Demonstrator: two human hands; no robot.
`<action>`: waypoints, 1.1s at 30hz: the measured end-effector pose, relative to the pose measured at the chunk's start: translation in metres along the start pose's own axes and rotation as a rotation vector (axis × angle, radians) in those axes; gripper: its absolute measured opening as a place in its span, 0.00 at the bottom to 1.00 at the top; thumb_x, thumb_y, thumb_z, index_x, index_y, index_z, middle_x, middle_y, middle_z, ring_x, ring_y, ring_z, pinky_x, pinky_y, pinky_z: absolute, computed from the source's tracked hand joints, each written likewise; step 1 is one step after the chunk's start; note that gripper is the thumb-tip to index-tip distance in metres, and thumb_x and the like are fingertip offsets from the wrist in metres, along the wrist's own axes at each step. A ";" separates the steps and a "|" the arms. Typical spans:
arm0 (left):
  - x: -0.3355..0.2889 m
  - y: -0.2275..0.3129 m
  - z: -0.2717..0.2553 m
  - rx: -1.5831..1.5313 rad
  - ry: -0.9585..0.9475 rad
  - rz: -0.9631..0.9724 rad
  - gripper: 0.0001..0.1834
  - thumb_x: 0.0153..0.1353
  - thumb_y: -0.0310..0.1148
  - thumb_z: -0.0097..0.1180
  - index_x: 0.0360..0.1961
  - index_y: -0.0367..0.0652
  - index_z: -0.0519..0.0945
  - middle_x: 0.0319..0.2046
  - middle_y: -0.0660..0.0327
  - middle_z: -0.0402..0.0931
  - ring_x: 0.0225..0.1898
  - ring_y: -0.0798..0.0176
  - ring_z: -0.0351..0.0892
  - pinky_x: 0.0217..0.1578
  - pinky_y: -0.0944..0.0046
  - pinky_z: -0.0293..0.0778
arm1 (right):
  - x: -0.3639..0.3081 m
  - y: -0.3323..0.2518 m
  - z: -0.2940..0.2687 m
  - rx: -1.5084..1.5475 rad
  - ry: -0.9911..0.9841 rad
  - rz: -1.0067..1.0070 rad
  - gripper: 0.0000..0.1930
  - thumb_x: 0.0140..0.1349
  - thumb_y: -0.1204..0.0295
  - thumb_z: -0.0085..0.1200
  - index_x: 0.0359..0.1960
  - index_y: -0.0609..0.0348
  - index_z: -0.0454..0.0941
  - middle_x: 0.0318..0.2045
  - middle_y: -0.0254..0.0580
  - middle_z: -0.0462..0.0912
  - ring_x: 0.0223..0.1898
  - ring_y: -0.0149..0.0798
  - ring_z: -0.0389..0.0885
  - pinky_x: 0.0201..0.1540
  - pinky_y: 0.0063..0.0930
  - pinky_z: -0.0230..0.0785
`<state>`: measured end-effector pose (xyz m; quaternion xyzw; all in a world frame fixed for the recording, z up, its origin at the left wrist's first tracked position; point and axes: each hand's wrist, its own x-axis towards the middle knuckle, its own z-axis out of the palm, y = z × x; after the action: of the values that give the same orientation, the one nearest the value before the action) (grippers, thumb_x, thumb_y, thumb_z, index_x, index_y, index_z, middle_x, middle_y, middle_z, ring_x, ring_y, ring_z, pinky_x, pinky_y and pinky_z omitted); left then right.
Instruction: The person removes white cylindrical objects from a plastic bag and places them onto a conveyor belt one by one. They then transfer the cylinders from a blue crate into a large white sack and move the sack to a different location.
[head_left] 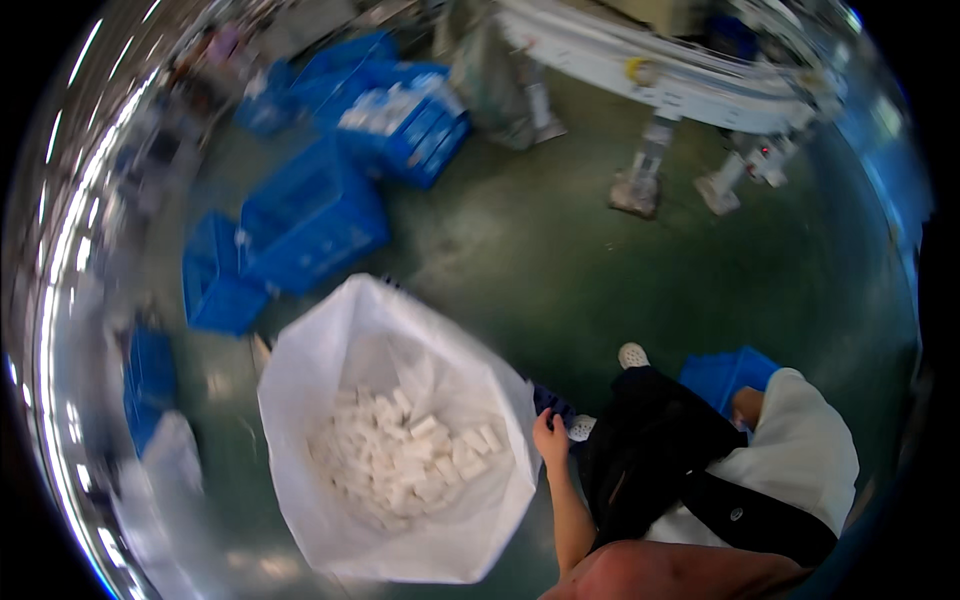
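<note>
A large white bag [310, 480] stands wide open, with many small white blocks [410, 450] heaped at its bottom. Close by its right rim is my left hand [549, 438], its fingers curled together. Whatever lies between those fingers is too small and dark to name. On my right side, my right hand [746, 407] is closed at the edge of a blue bin [715, 375], its fingers partly hidden. My body and sleeve cover part of that bin.
Several blue crates [315, 215] stand at the far left, one crate [410, 130] holding white items. A dark blue plastic thing [550, 402] lies between the bag and my shoes [632, 356]. A white machine frame [680, 95] on legs crosses the far side of the green floor [500, 230].
</note>
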<state>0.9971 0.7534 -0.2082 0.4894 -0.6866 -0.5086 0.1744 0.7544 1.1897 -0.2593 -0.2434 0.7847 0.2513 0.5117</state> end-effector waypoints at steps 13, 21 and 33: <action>0.004 0.280 0.341 0.587 -0.840 1.041 0.16 0.51 0.36 0.55 0.39 0.39 0.78 0.36 0.50 0.77 0.42 0.47 0.74 0.47 0.53 0.68 | -0.026 0.102 0.322 2.117 0.299 0.441 0.12 0.54 0.63 0.50 0.20 0.57 0.72 0.15 0.42 0.73 0.14 0.39 0.70 0.16 0.34 0.62; -0.024 0.384 0.503 0.765 -0.925 1.143 0.15 0.51 0.40 0.51 0.36 0.42 0.78 0.36 0.52 0.76 0.44 0.48 0.73 0.46 0.52 0.68 | -0.004 0.191 0.257 2.366 0.274 0.434 0.13 0.54 0.59 0.50 0.30 0.56 0.72 0.20 0.40 0.75 0.17 0.34 0.70 0.15 0.28 0.60; 0.065 0.132 0.558 1.375 -1.130 0.271 0.23 0.52 0.47 0.49 0.44 0.43 0.77 0.45 0.47 0.75 0.46 0.45 0.75 0.45 0.52 0.71 | -0.011 0.579 -0.128 2.198 0.902 0.016 0.13 0.58 0.59 0.52 0.39 0.50 0.72 0.24 0.27 0.72 0.23 0.23 0.68 0.20 0.18 0.59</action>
<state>0.4901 0.9934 -0.3456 0.0775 -0.8744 -0.1253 -0.4623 0.3009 1.5457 -0.1204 0.2647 0.6905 -0.6620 0.1220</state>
